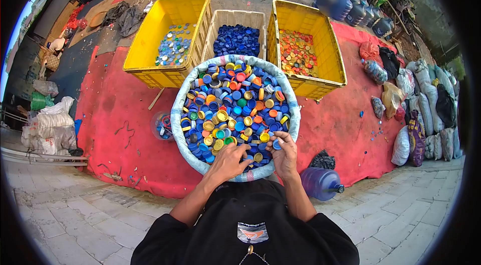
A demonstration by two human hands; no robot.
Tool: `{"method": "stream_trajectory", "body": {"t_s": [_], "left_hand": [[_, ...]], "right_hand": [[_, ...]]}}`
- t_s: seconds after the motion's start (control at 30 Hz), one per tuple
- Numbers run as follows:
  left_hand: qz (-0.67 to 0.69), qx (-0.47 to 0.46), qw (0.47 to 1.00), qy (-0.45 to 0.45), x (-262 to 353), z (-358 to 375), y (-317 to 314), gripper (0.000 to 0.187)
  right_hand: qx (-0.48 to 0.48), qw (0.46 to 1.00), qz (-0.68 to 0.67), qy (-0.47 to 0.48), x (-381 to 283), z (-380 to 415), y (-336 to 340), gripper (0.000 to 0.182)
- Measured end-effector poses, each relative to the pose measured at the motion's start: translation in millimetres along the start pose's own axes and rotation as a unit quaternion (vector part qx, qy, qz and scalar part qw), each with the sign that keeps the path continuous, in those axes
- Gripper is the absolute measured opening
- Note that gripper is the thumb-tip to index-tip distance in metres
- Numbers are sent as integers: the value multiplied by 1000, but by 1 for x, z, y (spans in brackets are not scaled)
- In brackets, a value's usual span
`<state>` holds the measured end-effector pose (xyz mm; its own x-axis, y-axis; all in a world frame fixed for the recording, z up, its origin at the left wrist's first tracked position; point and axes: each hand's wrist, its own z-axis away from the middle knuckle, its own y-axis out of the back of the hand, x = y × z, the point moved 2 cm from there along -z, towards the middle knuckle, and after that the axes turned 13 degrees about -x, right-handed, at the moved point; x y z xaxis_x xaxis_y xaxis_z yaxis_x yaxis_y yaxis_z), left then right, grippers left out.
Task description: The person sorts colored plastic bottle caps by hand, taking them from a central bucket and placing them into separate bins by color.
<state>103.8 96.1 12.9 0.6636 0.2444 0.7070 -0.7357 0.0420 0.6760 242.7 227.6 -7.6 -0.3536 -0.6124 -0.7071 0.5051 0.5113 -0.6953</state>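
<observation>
While our left hand [228, 160] lies spread and our right hand [284, 153] seemingly pinches one, the caps [235, 109] look light, hard, edge-grippable.

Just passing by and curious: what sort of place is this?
Probably an outdoor recycling yard: a round sack of mixed plastic bottle caps, yellow plastic crates holding sorted caps, and big blue water jugs behind.

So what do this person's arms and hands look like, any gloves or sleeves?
No gloves: the left hand and right hand are bare, with no rings or watch that I can make out. Forearms are uncovered; black sleeves are pushed up near the elbows. The black top carries a small grey and orange patch.
</observation>
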Motion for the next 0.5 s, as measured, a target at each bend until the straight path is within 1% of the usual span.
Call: {"method": "stream_trajectory", "body": {"t_s": [0.07, 0.17, 0.27, 0.37, 0.5], "left_hand": [[3, -3, 1000, 1, 4, 1, 1, 39], [-12, 33, 998, -46, 4, 1, -4, 39], [19, 8, 1000, -4, 6, 2, -6, 41], [37, 56, 998, -4, 7, 1, -4, 39], [44, 40, 998, 20, 7, 5, -5, 36]], "right_hand": [[6, 1000, 7, -4, 1, 0, 1, 26], [7, 1000, 9, -9, 1, 0, -2, 26], [7, 1000, 26, -16, 1, -1, -4, 27], [3, 1000, 26, -16, 3, -3, -6, 28], [0, 999, 35, -21, 5, -5, -8, 27]]}}
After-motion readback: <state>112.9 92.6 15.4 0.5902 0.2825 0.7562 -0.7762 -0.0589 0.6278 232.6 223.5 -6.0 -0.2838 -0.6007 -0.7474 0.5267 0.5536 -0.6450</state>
